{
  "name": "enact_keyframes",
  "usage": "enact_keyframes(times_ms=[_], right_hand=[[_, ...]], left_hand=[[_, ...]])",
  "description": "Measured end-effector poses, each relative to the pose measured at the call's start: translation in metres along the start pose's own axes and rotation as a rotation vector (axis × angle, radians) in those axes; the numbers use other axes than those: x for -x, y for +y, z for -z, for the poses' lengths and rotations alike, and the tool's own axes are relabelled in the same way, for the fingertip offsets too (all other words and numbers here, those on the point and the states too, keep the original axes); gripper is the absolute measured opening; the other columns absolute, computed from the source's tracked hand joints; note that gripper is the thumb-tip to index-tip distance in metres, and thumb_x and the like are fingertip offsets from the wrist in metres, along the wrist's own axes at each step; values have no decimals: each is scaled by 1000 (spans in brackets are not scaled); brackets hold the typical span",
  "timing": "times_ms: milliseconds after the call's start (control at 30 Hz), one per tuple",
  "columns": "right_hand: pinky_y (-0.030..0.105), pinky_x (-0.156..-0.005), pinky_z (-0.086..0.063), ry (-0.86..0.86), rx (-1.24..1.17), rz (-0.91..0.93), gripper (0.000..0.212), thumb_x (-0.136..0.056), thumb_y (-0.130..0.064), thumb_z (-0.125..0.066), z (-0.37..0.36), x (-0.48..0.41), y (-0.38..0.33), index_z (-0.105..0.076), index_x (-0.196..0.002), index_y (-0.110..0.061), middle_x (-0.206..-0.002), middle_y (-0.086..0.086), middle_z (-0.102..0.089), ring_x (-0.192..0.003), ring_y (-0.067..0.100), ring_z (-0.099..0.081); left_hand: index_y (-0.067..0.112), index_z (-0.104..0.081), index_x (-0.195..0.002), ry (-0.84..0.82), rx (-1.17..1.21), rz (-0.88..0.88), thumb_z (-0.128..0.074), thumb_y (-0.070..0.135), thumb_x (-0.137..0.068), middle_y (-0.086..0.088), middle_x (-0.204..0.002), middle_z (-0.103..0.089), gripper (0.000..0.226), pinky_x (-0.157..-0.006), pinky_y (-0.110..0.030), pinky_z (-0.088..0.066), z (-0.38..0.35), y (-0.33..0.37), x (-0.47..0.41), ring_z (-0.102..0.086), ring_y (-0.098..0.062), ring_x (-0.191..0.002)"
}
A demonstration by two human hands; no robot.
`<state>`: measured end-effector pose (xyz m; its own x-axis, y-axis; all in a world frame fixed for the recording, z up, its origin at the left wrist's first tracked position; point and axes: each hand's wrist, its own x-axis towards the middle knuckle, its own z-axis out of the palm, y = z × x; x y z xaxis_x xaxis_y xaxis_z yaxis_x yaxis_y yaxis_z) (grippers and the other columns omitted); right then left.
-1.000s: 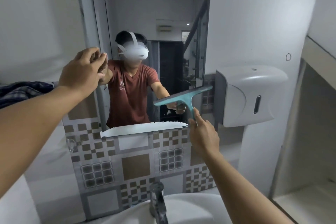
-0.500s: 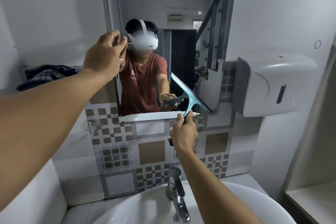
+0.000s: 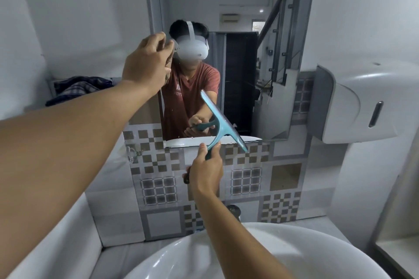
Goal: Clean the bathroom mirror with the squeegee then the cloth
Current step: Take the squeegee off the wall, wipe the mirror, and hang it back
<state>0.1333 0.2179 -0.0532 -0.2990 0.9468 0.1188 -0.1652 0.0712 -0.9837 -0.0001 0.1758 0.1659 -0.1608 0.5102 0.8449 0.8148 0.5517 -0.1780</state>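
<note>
While the right hand (image 3: 205,171) wraps its fingers (image 3: 201,147) tight round the handle of the teal squeegee (image 3: 221,125), the blade slants steeply across the lower edge of the mirror (image 3: 240,18), above the basin (image 3: 317,247). The left hand (image 3: 147,63) is raised at the mirror's left edge, fingers curled loosely together; whether they pinch anything cannot be told. A dark checked cloth (image 3: 77,89) lies on the ledge at left.

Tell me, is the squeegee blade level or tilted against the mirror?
Tilted. The squeegee blade slants from upper left down to lower right across the mirror's bottom edge, its handle gripped by the right hand.
</note>
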Motion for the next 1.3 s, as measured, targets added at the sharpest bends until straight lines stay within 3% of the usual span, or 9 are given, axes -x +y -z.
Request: enact_keyframes(times_ms=[133, 200, 267, 600, 700, 800, 1000, 1167, 1300], right_hand=[[35, -74, -62, -3, 5, 6, 49, -104, -46, -44, -15, 7, 3, -45, -148, -27, -87, -8, -68, -78, 12, -68], [16, -66, -49, -7, 25, 38, 51, -105, -41, -43, -14, 9, 3, -36, -154, -28, -85, -16, -62, -75, 3, -61], [9, -59, -39, -12, 60, 61, 53, -106, -39, -42, -12, 14, 4, -31, -157, -26, -85, -16, -62, -75, 0, -60], [27, -71, -55, -112, 210, 104, 47, -105, -39, -45, -19, 40, 27, -41, -151, -32, -81, -8, -66, -75, 7, -65], [28, -73, -57, -186, 316, 131, 48, -105, -36, -46, -7, 45, 37, -34, -151, -41, -86, -9, -65, -79, 8, -65], [31, -71, -58, -211, 425, 176, 54, -105, -35, -47, 5, 45, 44, -29, -157, -33, -84, -7, -63, -77, 10, -63], [34, -67, -61, -240, 597, 230, 49, -107, -32, -43, 27, 41, 35, -35, -154, -29, -86, -4, -64, -75, 11, -64], [31, -58, -51, -316, 792, 283, 32, -105, -27, -42, 54, 33, 21, -51, -136, -25, -85, -4, -62, -72, 13, -60], [36, -63, -59, -381, 917, 268, 19, -101, -24, -49, 78, 26, -4, -57, -116, -18, -86, 0, -64, -72, 18, -64]], left_hand=[[17, -47, -146, -4, -12, 2, -76, 18, -86, -9, -150, -42, 66, -102, -54, -51, 2, 2, 1, -42, -34, -137], [17, -48, -145, -2, -17, 3, -76, 17, -87, -9, -150, -43, 65, -101, -53, -52, 3, 3, 1, -43, -34, -137], [17, -48, -145, -6, -23, 3, -75, 17, -87, -9, -150, -43, 64, -102, -52, -51, 4, 4, 1, -43, -34, -137], [16, -48, -145, 3, -3, 22, -74, 14, -87, -11, -148, -44, 64, -103, -53, -50, 3, 3, -1, -44, -35, -136], [16, -44, -148, -15, 52, 31, -67, 12, -91, -14, -154, -39, 62, -107, -54, -46, 2, 4, -2, -39, -36, -141], [12, -45, -150, -49, 23, 30, -55, 12, -95, -16, -157, -37, 56, -109, -53, -41, 6, 9, 0, -38, -40, -141], [10, -48, -144, -49, -24, -24, -70, 13, -89, -16, -147, -44, 59, -107, -52, -44, 0, 12, 16, -43, -39, -133], [8, -48, -145, -111, -3, -32, -78, 13, -84, -17, -150, -43, 68, -111, -54, -41, -4, 19, 40, -41, -39, -137], [11, -58, -138, -139, 82, -35, -75, 14, -85, -15, -146, -48, 56, -106, -55, -47, -2, 24, 61, -46, -38, -133]])
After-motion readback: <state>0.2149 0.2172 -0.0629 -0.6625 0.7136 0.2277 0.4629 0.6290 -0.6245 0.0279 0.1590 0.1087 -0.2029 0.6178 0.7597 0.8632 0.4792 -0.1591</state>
